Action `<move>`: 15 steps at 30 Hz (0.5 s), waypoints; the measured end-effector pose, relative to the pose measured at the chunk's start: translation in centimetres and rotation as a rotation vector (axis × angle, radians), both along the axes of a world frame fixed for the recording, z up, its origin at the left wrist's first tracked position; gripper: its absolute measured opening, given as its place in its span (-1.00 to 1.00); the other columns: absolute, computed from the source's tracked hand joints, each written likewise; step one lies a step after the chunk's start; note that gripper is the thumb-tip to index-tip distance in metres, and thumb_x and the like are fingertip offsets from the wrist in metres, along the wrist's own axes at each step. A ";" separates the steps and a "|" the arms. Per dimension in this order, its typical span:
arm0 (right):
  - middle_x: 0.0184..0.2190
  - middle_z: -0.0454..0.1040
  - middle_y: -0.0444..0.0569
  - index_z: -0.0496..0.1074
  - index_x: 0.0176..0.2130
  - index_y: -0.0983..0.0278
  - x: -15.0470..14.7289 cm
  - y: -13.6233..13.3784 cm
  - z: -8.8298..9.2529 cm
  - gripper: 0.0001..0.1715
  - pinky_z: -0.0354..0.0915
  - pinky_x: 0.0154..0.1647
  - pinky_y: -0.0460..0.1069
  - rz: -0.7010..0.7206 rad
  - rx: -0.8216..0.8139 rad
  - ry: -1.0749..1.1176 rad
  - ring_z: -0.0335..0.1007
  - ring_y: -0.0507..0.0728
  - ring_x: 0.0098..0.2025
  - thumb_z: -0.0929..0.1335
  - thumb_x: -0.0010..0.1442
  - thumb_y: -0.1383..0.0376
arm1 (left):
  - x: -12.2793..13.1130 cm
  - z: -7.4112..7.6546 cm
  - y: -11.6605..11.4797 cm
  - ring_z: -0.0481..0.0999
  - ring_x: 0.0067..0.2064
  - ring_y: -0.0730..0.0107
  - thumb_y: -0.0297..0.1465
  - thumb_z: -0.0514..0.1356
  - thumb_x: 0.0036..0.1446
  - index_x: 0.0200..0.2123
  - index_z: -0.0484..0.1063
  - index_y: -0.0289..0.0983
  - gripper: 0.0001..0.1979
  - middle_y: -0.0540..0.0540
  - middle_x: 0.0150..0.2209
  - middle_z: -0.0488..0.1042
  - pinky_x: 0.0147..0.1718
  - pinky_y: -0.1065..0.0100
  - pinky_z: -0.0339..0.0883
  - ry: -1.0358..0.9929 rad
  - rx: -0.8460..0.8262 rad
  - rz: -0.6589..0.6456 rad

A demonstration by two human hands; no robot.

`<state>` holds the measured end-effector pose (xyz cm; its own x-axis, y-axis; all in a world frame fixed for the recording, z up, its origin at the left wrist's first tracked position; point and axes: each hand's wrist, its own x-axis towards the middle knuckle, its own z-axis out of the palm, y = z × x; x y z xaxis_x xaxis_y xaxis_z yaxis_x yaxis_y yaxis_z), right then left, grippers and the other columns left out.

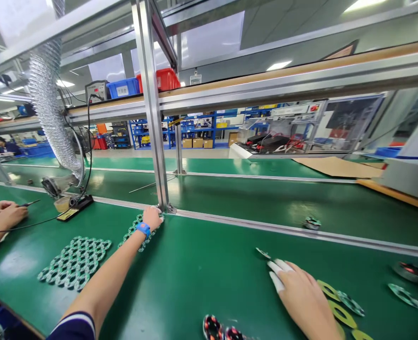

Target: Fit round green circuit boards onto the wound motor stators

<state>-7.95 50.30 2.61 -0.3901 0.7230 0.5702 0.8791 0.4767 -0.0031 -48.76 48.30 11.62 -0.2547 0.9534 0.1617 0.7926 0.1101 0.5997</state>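
Ring boards [132, 230] lie clustered beneath the left hand [152, 218], by the worktop's [194, 269] far edge.
In the head view, the left fingers bend over the cluster's far end, beside a metal post [152, 104]; whether they grip cannot be told. Pulling sideways could catch a ring on the post's foot and perhaps bend or scatter the group. The forearm [113, 278] passes close to a larger block of rings [76, 262] toward the near edge, so a low sweep might skew it. The right hand [297, 293], fingers extended together, reaches a loose ring [263, 253]; any pinch is unclear, and a careless nudge could slide it away.
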 end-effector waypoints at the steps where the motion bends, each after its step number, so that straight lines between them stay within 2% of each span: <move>1: -0.24 0.55 0.11 0.55 -0.36 0.23 0.1 -0.1 0.2 -0.65 0.27 -0.09 0.22 -0.018 -0.005 0.025 0.36 0.33 -0.06 0.19 0.03 0.32 | 0.5 0.1 0.3 0.40 -0.10 0.20 -0.29 0.11 0.19 -0.09 0.34 -0.33 -0.72 -0.12 -0.07 0.36 -0.15 0.14 0.35 -0.035 -0.019 -0.020; 5: -0.26 0.54 0.09 0.54 -0.25 0.23 -1.5 -1.6 2.1 -0.56 0.35 -0.14 0.17 0.014 -0.126 0.225 0.41 0.30 -0.15 0.18 0.08 0.13 | 4.1 1.0 1.2 0.45 -0.21 0.34 -0.38 0.16 0.16 -0.14 0.37 -0.35 -0.79 -0.10 -0.20 0.43 -0.21 0.22 0.38 -0.218 -0.072 -0.143; 8: -0.29 0.55 0.05 0.53 -0.19 0.21 -3.5 -2.8 3.2 -0.48 0.41 -0.25 0.09 0.117 -0.379 0.432 0.47 0.24 -0.26 0.19 0.06 0.01 | 8.7 1.9 1.2 0.46 -0.30 0.43 -0.49 0.12 0.14 -0.04 0.34 -0.33 -0.71 -0.06 -0.28 0.47 -0.31 0.37 0.38 -0.391 -0.054 -0.249; 10: -0.30 0.57 0.02 0.53 -0.18 0.20 -4.2 -3.3 3.7 -0.46 0.42 -0.24 0.04 0.224 -0.541 0.544 0.49 0.21 -0.26 0.19 0.06 -0.02 | 11.9 2.3 1.0 0.46 -0.36 0.46 -0.49 0.07 0.15 0.01 0.30 -0.32 -0.67 -0.07 -0.29 0.46 -0.39 0.42 0.37 -0.477 -0.037 -0.293; 12: -0.32 0.58 0.01 0.56 -0.26 0.20 -4.3 -3.5 3.9 -0.48 0.42 -0.22 0.01 0.301 -0.618 0.608 0.50 0.21 -0.27 0.22 0.02 -0.03 | 14.7 2.3 0.9 0.45 -0.37 0.47 -0.49 0.03 0.16 0.00 0.29 -0.34 -0.68 -0.08 -0.30 0.45 -0.43 0.45 0.36 -0.524 -0.008 -0.311; 15: -0.37 0.59 0.00 0.58 -0.42 0.16 -3.1 -3.0 3.8 -0.58 0.43 -0.25 0.01 0.278 -0.623 0.623 0.51 0.23 -0.33 0.31 -0.09 -0.04 | 17.1 1.9 0.4 0.45 -0.34 0.40 -0.49 -0.03 0.17 -0.01 0.28 -0.39 -0.68 -0.14 -0.29 0.44 -0.41 0.39 0.36 -0.522 0.047 -0.299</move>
<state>-11.01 47.26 6.45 -0.3488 0.8961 0.2746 0.4871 0.4236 -0.7637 -31.63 48.69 13.54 -0.0335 0.9908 0.1314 0.3845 -0.1085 0.9167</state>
